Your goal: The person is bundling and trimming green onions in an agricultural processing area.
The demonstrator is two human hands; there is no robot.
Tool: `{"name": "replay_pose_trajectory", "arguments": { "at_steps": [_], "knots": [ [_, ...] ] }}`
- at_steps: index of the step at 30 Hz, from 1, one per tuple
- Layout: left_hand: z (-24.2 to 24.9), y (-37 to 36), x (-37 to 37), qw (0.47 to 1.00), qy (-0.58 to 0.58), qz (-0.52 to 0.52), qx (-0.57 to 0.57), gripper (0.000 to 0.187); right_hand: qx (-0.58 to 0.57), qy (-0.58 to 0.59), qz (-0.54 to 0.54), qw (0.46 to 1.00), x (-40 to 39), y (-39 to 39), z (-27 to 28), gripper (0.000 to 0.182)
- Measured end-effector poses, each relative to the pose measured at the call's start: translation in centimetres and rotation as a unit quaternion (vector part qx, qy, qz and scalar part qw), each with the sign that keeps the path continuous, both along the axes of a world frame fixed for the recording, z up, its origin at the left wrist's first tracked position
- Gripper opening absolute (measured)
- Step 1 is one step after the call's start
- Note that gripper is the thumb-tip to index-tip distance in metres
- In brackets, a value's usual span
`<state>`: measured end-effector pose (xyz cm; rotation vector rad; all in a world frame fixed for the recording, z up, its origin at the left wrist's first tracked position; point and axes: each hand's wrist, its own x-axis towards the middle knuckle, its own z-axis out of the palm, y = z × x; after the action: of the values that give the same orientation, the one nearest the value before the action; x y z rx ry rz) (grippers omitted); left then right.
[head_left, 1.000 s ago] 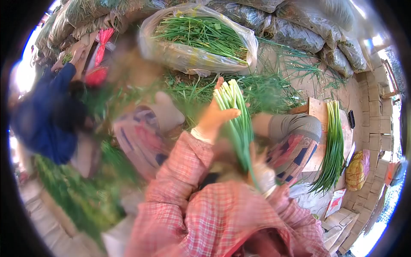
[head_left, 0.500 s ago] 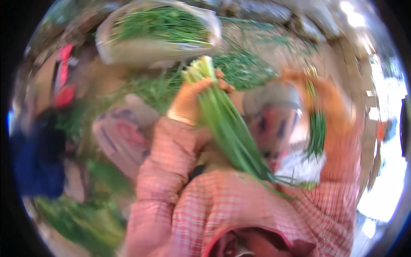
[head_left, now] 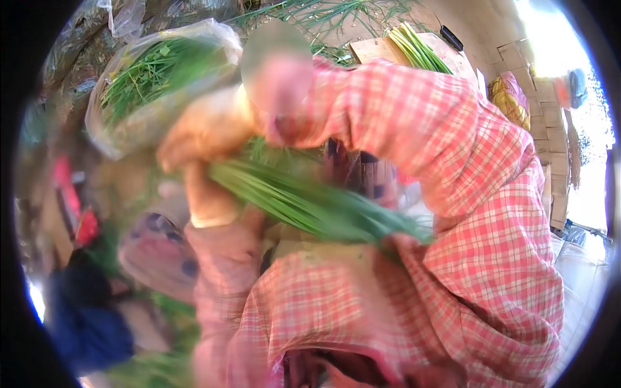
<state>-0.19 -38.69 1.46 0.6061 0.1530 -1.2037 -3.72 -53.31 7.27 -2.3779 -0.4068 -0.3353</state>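
Observation:
A long bunch of chives (head_left: 304, 200) lies slantwise across my lap, its green tips pointing right and down. My left hand (head_left: 210, 194) is closed round its pale-stemmed end. Across from the right comes my other arm in a checked sleeve, putting my right hand (head_left: 200, 132) over that same end. Motion smears the right fingers and they hide the stem ends, so I cannot tell what they grip. Just beyond the hands stands a clear plastic bag (head_left: 97, 123) filled with loose chives (head_left: 155, 71).
Beyond my right arm, a wooden board (head_left: 369, 50) bears another bunch of chives (head_left: 417, 48), with a black object (head_left: 451, 37) beside it. A yellow and pink bundle (head_left: 511, 100) sits against the wall at right. Something red (head_left: 87, 226) and dark blue cloth (head_left: 87, 317) are at left.
My right hand has swung from the right, where it held a small bunch of chives, across to my left hand. My left hand and its bunch have shifted left and lower, the bunch now flatter.

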Motion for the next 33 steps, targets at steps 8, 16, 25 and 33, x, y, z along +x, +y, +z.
{"name": "replay_pose_trajectory", "arguments": {
  "at_steps": [8,16,25,33],
  "knots": [
    [-1.2,12.6,19.4,0.776,-0.548,0.203,0.236,0.025,0.375,-0.084,-0.351,0.854,-21.3,-10.9,7.7,0.049],
    [-0.7,22.9,25.8,0.528,-0.658,0.331,0.422,0.024,0.419,0.009,-0.483,0.769,-25.8,-3.8,-0.1,0.040],
    [22.9,5.4,9.6,0.794,-0.498,0.329,-0.116,0.012,0.021,-0.391,-0.247,0.887,-8.5,8.2,17.6,0.086],
    [33.2,-8.7,-6.2,0.811,-0.375,-0.074,-0.444,0.010,-0.214,-0.353,-0.448,0.793,-18.9,-1.1,22.7,0.098]
  ]
}}
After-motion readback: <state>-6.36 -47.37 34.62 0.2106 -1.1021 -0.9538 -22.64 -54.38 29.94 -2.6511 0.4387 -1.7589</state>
